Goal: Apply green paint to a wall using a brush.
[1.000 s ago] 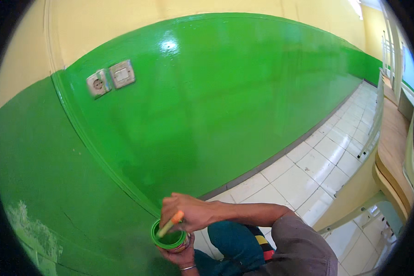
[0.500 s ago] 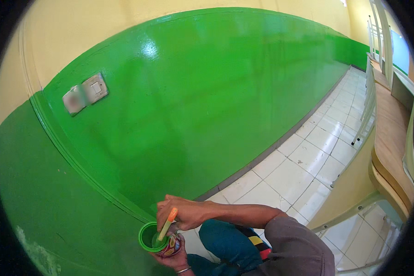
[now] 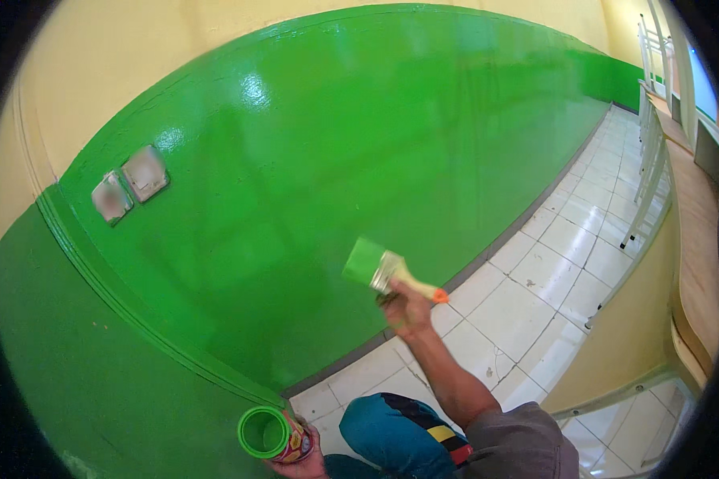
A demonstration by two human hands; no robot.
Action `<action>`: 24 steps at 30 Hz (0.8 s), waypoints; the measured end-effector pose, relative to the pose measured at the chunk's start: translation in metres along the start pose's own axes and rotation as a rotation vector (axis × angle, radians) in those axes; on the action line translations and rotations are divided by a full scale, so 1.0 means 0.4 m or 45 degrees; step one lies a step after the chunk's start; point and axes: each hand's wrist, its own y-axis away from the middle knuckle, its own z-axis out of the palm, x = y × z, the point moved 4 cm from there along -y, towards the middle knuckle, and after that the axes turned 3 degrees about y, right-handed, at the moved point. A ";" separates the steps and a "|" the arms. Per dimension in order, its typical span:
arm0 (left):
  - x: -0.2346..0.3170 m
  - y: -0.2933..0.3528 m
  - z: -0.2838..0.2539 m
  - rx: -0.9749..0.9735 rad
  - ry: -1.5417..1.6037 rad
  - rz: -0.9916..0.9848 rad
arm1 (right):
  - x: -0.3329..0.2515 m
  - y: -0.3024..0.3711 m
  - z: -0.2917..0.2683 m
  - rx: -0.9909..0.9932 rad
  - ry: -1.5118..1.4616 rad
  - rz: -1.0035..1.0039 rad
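Observation:
In my right hand (image 3: 407, 310) is a wide paintbrush (image 3: 391, 270) with a pale handle tipped in orange. Its bristles are coated green and point up and left, in front of the wall; whether they touch it I cannot tell. My left hand (image 3: 307, 459), low in the view, grips a small round tub (image 3: 296, 444) with a colourful printed side. The tub's rim and inside are green with paint. Glossy green covers the lower wall (image 3: 295, 176), with cream above it.
Two wall plates (image 3: 145, 172) sit side by side at the left, blurred. White floor tiles (image 3: 551, 263) run along the wall's foot. To the right stand wooden-topped desks (image 3: 695, 231) with pale metal legs. My bent knee (image 3: 391, 435) is just below the brush.
My right hand has lifted the brush out of the tub and carried it up and right, toward the wall. The left hand stays low with the tub. The whole view has shifted slightly.

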 end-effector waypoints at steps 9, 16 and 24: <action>-0.017 0.003 0.038 0.152 0.143 0.207 | -0.263 -0.192 0.166 0.068 1.610 -1.710; -0.015 -0.022 0.026 0.226 0.173 0.164 | -0.238 -0.254 0.161 0.045 1.999 -1.975; -0.005 -0.035 -0.020 0.360 0.084 0.271 | -0.207 -0.254 0.142 0.042 2.029 -2.076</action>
